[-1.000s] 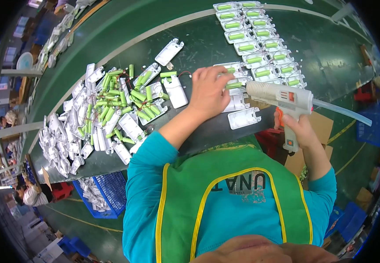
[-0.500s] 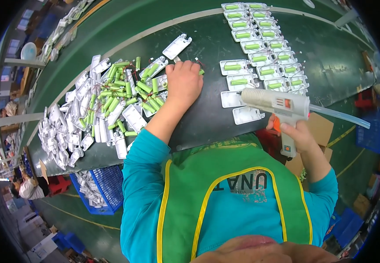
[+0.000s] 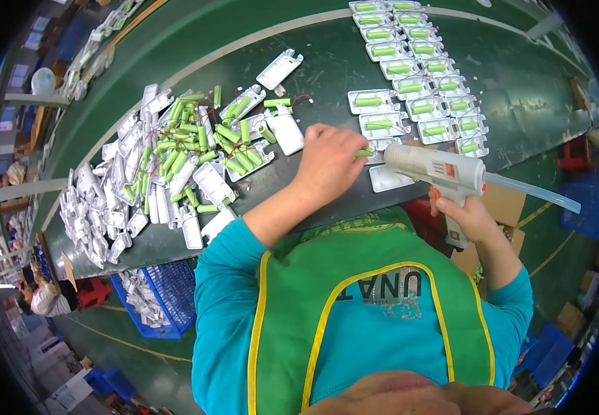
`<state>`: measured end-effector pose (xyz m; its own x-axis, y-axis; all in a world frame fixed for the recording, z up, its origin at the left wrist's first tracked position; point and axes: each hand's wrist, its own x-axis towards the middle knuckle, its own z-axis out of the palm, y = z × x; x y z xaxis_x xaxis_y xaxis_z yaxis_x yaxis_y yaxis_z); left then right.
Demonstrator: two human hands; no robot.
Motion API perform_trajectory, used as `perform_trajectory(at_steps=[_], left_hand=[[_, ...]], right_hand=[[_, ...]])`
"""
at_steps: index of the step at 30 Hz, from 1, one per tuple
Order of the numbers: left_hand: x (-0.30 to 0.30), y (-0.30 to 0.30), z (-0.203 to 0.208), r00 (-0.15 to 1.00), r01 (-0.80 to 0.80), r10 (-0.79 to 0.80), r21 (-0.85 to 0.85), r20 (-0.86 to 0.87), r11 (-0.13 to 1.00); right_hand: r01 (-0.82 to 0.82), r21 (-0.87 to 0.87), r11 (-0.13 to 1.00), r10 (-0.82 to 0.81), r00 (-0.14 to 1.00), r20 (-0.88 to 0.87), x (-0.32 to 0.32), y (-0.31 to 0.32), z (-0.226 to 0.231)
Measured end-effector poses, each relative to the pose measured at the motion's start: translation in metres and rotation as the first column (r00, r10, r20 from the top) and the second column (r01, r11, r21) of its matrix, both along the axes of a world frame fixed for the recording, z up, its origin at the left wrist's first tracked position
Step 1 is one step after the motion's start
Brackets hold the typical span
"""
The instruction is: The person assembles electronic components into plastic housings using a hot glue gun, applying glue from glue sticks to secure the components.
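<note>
My left hand [image 3: 332,160] pinches a green cylindrical battery [image 3: 364,153], mostly hidden by the fingers, over the left part of a white plastic shell partly covered by the glue gun. My right hand [image 3: 467,216] grips a white hot glue gun [image 3: 445,169] with an orange trigger; its nozzle points left, close to the battery. A clear glue stick [image 3: 536,192] sticks out of its back. Just below the nozzle lies a bare white shell [image 3: 391,178]. Above it, shells with green batteries and thin wires, such as this filled shell [image 3: 380,125], stand in rows.
A heap of white shells [image 3: 99,207] and loose green batteries [image 3: 182,138] covers the left of the dark green table [image 3: 299,214]. Single shells [image 3: 280,69] lie near its middle. Below the table edge stands a blue crate [image 3: 168,294] of white parts; a cardboard box [image 3: 503,200] is at right.
My left hand has moved right from the pile's edge to the shells, carrying a battery. A white shell and a battery show where it was. The glue gun has shifted slightly.
</note>
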<state>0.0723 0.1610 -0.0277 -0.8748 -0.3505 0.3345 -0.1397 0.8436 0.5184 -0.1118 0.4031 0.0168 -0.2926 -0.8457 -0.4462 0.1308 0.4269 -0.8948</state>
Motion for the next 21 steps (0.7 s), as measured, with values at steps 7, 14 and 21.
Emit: perform_trajectory(at_steps=[7, 14, 21], left_hand=[[-0.020, 0.013, -0.018, 1.000, 0.020, -0.019, -0.115, 0.005, 0.993], [-0.016, 0.004, -0.027, 0.992, -0.042, 0.035, -0.057, -0.120, 0.997], [-0.019, 0.005, -0.031, 0.991, -0.039, 0.026, -0.101, -0.128, 0.994]], right_hand=[[-0.073, 0.037, 0.997, 0.072, 0.997, 0.022, -0.005, 0.005, 0.007], [-0.043, -0.090, 0.995, 0.051, 0.994, 0.094, -0.003, 0.010, 0.008], [0.014, -0.095, 0.995, -0.010, 0.999, 0.042, 0.001, 0.002, 0.006]])
